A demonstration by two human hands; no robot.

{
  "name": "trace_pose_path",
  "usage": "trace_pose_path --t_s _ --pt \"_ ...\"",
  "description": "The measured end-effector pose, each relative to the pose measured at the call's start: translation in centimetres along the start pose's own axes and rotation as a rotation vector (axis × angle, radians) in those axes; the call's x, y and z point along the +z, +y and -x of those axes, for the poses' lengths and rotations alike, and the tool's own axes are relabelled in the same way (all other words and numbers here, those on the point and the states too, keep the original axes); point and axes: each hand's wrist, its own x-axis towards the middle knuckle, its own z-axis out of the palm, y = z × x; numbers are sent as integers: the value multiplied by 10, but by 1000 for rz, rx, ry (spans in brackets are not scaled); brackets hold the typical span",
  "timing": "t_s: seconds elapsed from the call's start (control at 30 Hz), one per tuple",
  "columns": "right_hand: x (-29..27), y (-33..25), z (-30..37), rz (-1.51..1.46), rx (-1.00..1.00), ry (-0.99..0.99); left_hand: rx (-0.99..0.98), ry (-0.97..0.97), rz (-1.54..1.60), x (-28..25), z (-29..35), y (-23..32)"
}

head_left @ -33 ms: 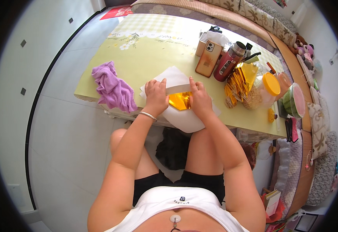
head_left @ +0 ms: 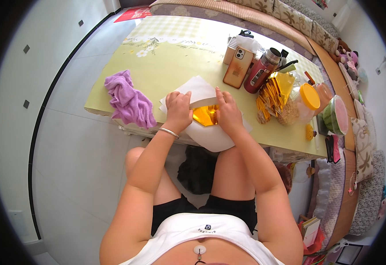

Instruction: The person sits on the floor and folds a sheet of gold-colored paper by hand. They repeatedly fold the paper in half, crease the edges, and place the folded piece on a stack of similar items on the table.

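At the table's near edge, a white paper sheet point(head_left: 210, 137) lies under a piece of shiny gold foil point(head_left: 205, 115) and hangs partly over the edge. Just beyond the foil, a raised, shaded fold of paper point(head_left: 203, 102) spans the gap between my hands. My left hand point(head_left: 178, 108) pinches the left end of this fold, beside the foil. Across from it, my right hand point(head_left: 228, 110) grips the right end, its fingers closed and touching the foil's right side. Both thumbs are partly hidden.
A purple cloth point(head_left: 129, 99) lies left on the table point(head_left: 171, 66). To the right stand a phone point(head_left: 238, 68), a red thermos point(head_left: 263, 70), a stack of gold foil pouches point(head_left: 274, 95), a yellow-lidded jar point(head_left: 301, 106) and a cut watermelon point(head_left: 336, 115).
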Motion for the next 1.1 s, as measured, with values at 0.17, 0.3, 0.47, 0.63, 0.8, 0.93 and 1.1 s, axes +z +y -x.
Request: trace_pose_path --t_s 0.17,0.3,0.47,0.63,0.8,0.93,1.1 --pt "9 9 -10 153 -322 -91 298 17 75 -5 1 1" --pt "17 28 5 94 -311 -310 295 -54 -2 2 25 4" --pt "0 53 29 -92 -80 -314 208 -79 -217 -15 38 5" --pt "-8 59 29 -207 -62 -332 198 -18 -241 -22 34 11" --pt "-17 57 24 -321 -53 -326 148 -110 -107 -29 16 8" --pt "-16 56 21 -344 -62 -242 153 -68 17 -27 11 -10" --pt "-8 56 23 -315 -64 -149 222 -120 34 -42 13 1"
